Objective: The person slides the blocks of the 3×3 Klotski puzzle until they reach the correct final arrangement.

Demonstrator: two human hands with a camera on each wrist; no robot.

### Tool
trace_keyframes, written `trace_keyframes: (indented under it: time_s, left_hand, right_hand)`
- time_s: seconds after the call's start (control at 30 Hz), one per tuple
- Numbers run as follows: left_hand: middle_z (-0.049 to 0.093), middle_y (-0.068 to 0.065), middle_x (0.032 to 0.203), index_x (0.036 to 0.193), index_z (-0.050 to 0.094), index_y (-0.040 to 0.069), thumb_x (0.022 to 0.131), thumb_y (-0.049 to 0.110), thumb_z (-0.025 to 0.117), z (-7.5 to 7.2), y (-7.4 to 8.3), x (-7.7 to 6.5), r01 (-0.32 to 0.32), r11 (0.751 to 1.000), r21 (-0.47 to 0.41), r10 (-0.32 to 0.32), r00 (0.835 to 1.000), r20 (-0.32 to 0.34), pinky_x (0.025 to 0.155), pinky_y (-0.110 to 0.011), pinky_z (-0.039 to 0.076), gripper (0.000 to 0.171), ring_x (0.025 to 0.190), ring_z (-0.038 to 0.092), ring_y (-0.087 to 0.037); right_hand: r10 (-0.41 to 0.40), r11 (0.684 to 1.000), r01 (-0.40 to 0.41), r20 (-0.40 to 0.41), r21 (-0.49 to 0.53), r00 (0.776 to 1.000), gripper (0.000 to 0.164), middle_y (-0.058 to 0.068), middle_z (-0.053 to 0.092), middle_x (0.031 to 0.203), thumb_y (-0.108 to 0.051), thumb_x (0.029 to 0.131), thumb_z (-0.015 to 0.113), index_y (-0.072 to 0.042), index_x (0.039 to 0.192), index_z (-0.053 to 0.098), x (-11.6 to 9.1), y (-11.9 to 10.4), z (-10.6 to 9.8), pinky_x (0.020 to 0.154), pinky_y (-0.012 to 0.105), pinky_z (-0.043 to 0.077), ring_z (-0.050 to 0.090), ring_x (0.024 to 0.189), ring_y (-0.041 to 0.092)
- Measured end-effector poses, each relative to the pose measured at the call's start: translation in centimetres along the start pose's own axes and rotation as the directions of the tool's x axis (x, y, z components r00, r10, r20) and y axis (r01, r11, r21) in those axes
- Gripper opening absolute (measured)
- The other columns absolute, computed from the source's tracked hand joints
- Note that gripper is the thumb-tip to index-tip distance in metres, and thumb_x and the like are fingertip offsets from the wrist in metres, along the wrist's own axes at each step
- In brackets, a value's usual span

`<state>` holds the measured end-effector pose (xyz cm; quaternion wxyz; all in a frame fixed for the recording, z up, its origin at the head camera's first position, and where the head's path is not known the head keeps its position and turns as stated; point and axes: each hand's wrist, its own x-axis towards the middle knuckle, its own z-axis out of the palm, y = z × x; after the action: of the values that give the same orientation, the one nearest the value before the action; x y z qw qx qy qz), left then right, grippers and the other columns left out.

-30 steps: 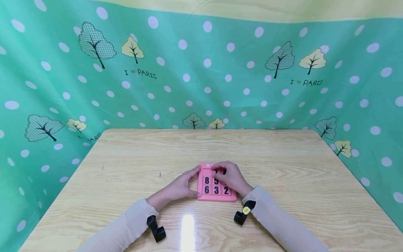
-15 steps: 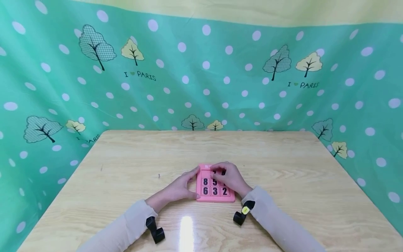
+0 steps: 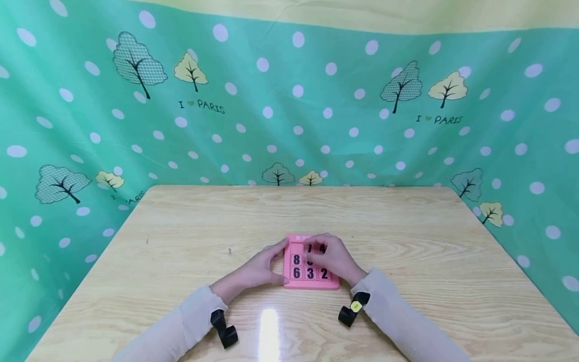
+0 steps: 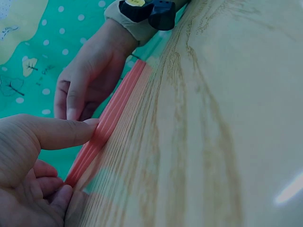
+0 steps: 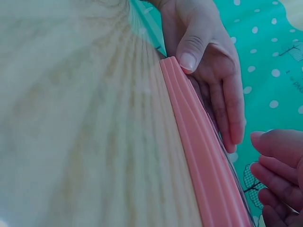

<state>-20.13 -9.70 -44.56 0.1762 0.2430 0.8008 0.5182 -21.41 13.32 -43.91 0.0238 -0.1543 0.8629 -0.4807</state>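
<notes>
A pink sliding number puzzle (image 3: pixel 312 285) lies flat on the wooden table. Tiles 6, 3 and 2 fill its bottom row; 8 stands above the 6, and the top-left cell holds no tile. My left hand (image 3: pixel 258 266) grips the puzzle's left side, its thumb on the near corner and its fingers along the far corner. Over the upper right tiles, my right hand (image 3: pixel 333 257) has loosely bent fingers and partly covers them. In the right wrist view, the right fingertips (image 5: pixel 259 137) appear above the pink frame (image 5: pixel 199 151); contact with a tile cannot be made out.
The light wooden table (image 3: pixel 181 226) surrounds the puzzle, with a bright light reflection (image 3: pixel 269 334) near its front. A green dotted curtain (image 3: pixel 289 110) hangs behind and at both sides. Black wrist cameras (image 3: pixel 224 329) sit on both sleeves.
The right hand has shifted slightly over the tiles, so the 4 at top right now shows more and the 5 is more covered. The left hand keeps its place on the puzzle.
</notes>
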Motion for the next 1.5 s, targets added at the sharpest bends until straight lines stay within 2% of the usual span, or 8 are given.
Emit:
trace_keyframes:
  time_s: [0.33,0.53,0.77,0.83,0.97,1.07,1.23,1.5]
  left_hand:
    - [0.024,-0.017,0.153,0.149,0.022,0.006,0.07,0.007,0.079,0.0,0.4,-0.5,0.023,1.0,0.001,-0.023,0.999,-0.024,0.114,-0.052,0.013,0.098,0.138,0.027,-0.033]
    - [0.025,-0.015,0.153,0.15,0.022,0.007,0.069,0.006,0.079,0.2,0.6,-0.5,0.035,0.999,0.02,-0.034,0.999,-0.037,0.114,-0.051,0.015,0.098,0.137,0.031,-0.032]
    - [0.023,-0.023,0.152,0.147,0.021,-0.002,0.07,0.0,0.076,0.2,2.4,-1.0,0.021,1.0,0.018,-0.02,0.999,-0.035,0.114,-0.054,0.012,0.094,0.137,0.026,-0.038]
    - [0.023,-0.022,0.152,0.148,0.021,-0.001,0.071,0.001,0.076,0.2,2.2,-0.9,0.023,0.999,0.028,-0.022,0.999,-0.033,0.114,-0.054,0.013,0.095,0.137,0.027,-0.037]
    - [0.023,-0.017,0.153,0.149,0.021,0.006,0.071,0.008,0.078,0.2,0.9,-0.5,0.028,0.998,0.054,-0.027,0.999,-0.029,0.114,-0.051,0.016,0.097,0.137,0.03,-0.033]
    - [0.023,-0.016,0.154,0.15,0.022,0.007,0.07,0.011,0.079,0.1,0.4,-0.3,0.021,0.999,0.044,-0.02,1.0,-0.021,0.115,-0.049,0.016,0.098,0.137,0.03,-0.031]
    - [0.023,-0.016,0.153,0.15,0.021,0.006,0.07,0.013,0.08,0.0,0.2,-0.1,0.016,0.999,0.044,-0.015,1.0,-0.016,0.115,-0.05,0.015,0.098,0.138,0.029,-0.032]
    - [0.022,-0.016,0.154,0.149,0.021,0.005,0.072,0.011,0.079,0.0,0.3,-0.2,0.014,0.999,0.041,-0.014,1.0,-0.012,0.115,-0.049,0.016,0.097,0.138,0.029,-0.032]
  right_hand:
    - [-0.014,1.0,0.014,0.053,0.016,0.999,0.028,-0.002,0.065,0.105,-0.013,0.076,0.076,-0.017,0.104,0.072,-0.5,-0.2,0.2,0.093,0.043,0.045,0.055,0.103,0.018]
    - [-0.037,0.999,0.039,0.094,-0.012,0.995,0.032,-0.004,0.064,0.103,-0.012,0.075,0.077,-0.014,0.106,0.071,-0.7,-0.2,0.3,0.085,0.033,0.047,0.052,0.097,0.015]
    - [-0.056,0.998,0.06,0.102,-0.032,0.993,0.034,-0.006,0.065,0.104,-0.01,0.074,0.077,-0.014,0.107,0.071,-0.9,-0.2,0.4,0.088,0.035,0.046,0.052,0.1,0.014]
    - [-0.058,0.997,0.062,0.095,-0.041,0.994,0.033,-0.006,0.065,0.103,-0.01,0.074,0.077,-0.014,0.106,0.071,-0.9,-0.2,0.5,0.088,0.035,0.045,0.052,0.099,0.014]
    - [-0.066,0.996,0.072,0.084,-0.06,0.994,0.03,-0.007,0.065,0.101,-0.01,0.075,0.077,-0.015,0.105,0.071,-0.8,-0.1,0.7,0.088,0.034,0.045,0.052,0.098,0.013]
    - [-0.081,0.993,0.087,0.079,-0.074,0.994,0.029,-0.007,0.065,0.101,-0.01,0.076,0.076,-0.014,0.105,0.072,-0.8,0.0,0.7,0.087,0.033,0.046,0.053,0.098,0.012]
    - [-0.115,0.989,0.12,0.07,-0.082,0.991,0.026,-0.005,0.066,0.1,-0.011,0.077,0.076,-0.013,0.103,0.072,-0.7,0.0,0.7,0.085,0.032,0.047,0.054,0.097,0.014]
    - [-0.119,0.988,0.125,0.059,-0.095,0.991,0.027,-0.005,0.067,0.1,-0.01,0.077,0.076,-0.011,0.103,0.072,-0.6,-0.1,0.8,0.086,0.033,0.047,0.055,0.097,0.014]
